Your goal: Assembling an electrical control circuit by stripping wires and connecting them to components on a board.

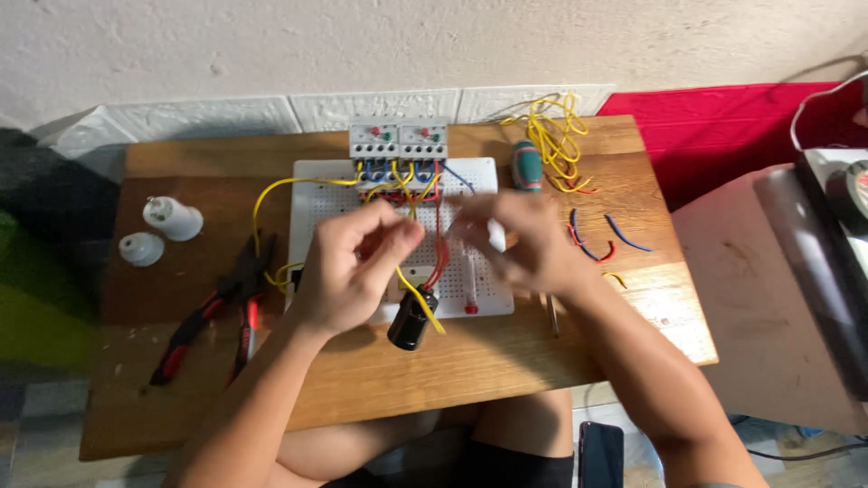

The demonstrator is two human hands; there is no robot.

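Head view, itemised from largest to smallest.

Tabletop (380, 380): plain wooden board, rectangular, warm brown grain, long axis left to right; far edge against a white textured wall. Bare wood runs along the near edge and at the left end.

Perforated board (312, 203): white, flat, rectangular, dotted with small holes, lying at the middle of the tabletop toward the far edge. Two grey switch modules (398, 140) stand side by side on its far edge.

Left hand (348, 271): over the middle of the board, fingers curled and pinched on a yellow wire (418, 296), which runs slantwise down toward the near edge.

Right hand (524, 244): just right of the left hand, fingers closed on a small white piece; blurred, so what it is cannot be told.

Pliers (203, 316): black and red handles, metal jaws, long axis slanting from the near-left toward the board, lying left of it.

Black cylinder (409, 323): glossy, tilted, at the board's near edge below the left hand.

Screwdriver (527, 164): teal and red handle, lengthwise toward the far edge, right of the board.

Yellow wire bundle (556, 136): loose loops at the far right corner.

Two white lamp holders (163, 230): rounded plastic, near the left edge.
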